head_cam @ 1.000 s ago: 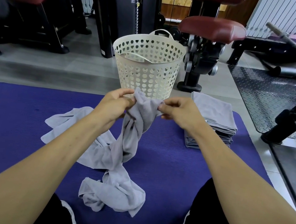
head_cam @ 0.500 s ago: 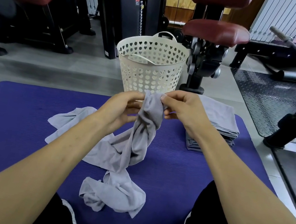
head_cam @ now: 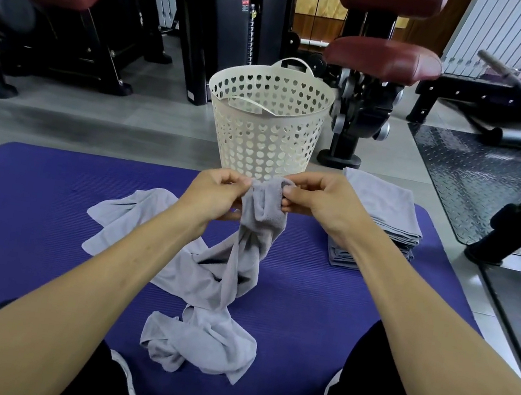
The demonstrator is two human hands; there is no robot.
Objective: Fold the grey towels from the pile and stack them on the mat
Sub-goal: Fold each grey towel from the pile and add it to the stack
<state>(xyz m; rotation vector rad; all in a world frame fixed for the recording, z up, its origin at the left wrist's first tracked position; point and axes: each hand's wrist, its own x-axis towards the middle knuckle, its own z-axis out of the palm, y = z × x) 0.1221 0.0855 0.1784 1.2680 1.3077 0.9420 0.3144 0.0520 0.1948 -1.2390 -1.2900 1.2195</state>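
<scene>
Both hands up over the purple mat (head_cam: 30, 213), pinching the top edge of one grey towel (head_cam: 256, 230). Left hand (head_cam: 219, 194) grips it with curled fingers on the left side of the bunch, right hand (head_cam: 316, 202) pinches it just beside, thumb and fingers closed on the cloth. Versus 0.5 s ago: the hands sit slightly apart now, and a short span of towel edge shows between them instead of a tight twist. Towel tail hangs down to the mat, crumpled near the knees; the rest of the loose pile (head_cam: 135, 212) trails left. Folded stack (head_cam: 380, 222) sits on the mat's right far corner, unchanged. Cream laundry basket (head_cam: 265, 130) stands on the floor just beyond the mat.
</scene>
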